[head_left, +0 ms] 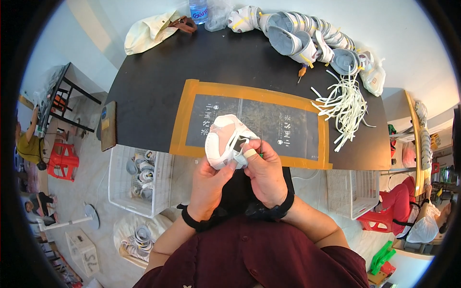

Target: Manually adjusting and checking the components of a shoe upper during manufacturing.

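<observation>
A white and pale pink shoe upper [222, 138] is held up over the near edge of the table, its toe pointing to the far left. My left hand [210, 185] is closed on its lower left edge, thumb on top. My right hand [265, 178] pinches the upper's opening on the other side, its fingers partly hidden by the thumb. A pale strip wraps that thumb. A thin dark shaft and a bit of green show by the right fingers; I cannot make out the whole tool.
The dark table [153, 77] carries a taped mat [297, 126], white laces [343, 108], stacked shoe uppers [293, 41], an orange-handled awl [302, 72], a cloth bag [150, 33] and a phone [109, 126]. White crates [139, 185] stand below. Another person [408, 211] sits at right.
</observation>
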The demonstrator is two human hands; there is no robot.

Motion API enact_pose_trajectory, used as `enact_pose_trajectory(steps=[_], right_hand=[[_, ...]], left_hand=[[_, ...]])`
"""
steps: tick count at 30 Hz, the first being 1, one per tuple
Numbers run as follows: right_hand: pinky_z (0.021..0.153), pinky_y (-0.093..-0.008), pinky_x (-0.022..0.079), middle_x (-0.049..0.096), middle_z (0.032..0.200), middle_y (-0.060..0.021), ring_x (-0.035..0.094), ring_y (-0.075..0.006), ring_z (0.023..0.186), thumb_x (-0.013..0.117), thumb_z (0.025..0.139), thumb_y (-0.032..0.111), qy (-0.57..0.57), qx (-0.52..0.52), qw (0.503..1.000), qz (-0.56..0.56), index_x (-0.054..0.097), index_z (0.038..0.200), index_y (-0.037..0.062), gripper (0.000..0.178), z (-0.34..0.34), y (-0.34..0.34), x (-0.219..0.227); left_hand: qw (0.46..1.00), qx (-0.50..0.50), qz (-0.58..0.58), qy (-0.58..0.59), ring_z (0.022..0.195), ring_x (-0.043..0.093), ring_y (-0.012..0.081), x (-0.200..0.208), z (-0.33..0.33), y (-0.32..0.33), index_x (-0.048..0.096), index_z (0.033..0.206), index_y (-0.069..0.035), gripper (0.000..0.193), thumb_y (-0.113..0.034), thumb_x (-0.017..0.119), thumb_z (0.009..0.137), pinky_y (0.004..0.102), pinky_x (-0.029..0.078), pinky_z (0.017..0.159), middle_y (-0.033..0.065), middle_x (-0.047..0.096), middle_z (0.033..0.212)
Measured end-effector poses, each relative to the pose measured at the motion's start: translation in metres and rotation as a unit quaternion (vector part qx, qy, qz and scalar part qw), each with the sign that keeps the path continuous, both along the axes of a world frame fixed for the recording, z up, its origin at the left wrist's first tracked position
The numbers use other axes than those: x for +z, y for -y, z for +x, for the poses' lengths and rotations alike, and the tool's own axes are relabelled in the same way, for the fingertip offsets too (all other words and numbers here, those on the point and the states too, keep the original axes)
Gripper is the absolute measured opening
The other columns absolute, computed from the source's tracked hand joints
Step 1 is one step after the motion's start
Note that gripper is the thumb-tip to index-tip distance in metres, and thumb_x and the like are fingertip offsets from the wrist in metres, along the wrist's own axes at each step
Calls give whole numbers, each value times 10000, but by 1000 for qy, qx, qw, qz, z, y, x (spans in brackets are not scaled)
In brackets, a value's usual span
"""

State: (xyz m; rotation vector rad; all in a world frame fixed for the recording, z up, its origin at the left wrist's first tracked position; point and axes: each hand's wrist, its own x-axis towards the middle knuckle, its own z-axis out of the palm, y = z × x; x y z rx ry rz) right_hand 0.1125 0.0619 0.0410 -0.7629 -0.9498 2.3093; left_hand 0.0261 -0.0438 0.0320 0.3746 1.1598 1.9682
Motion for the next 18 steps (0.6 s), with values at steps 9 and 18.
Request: enact_pose_trajectory(steps=[9,18], right_hand=[[557,-172,349,604,902,61,463,0,694,619,971,162,-16,-35,999,23,602,991,131,41,-1,8,-12],[580,-167,367,601,911,61,480,3,721,611,977,163,-5,-43,999,24,589,991,130,42,-2,11,-13]], left_hand=[[999,32,-30,-33,1036,596,98,2,8,-4,576,1231,-23,357,20,651,885,266,475,901,42,638,1167],[994,38,-48,-95,1011,590,86,-4,8,-6,584,1228,-26,332,6,645,903,250,477,867,37,640,1161]])
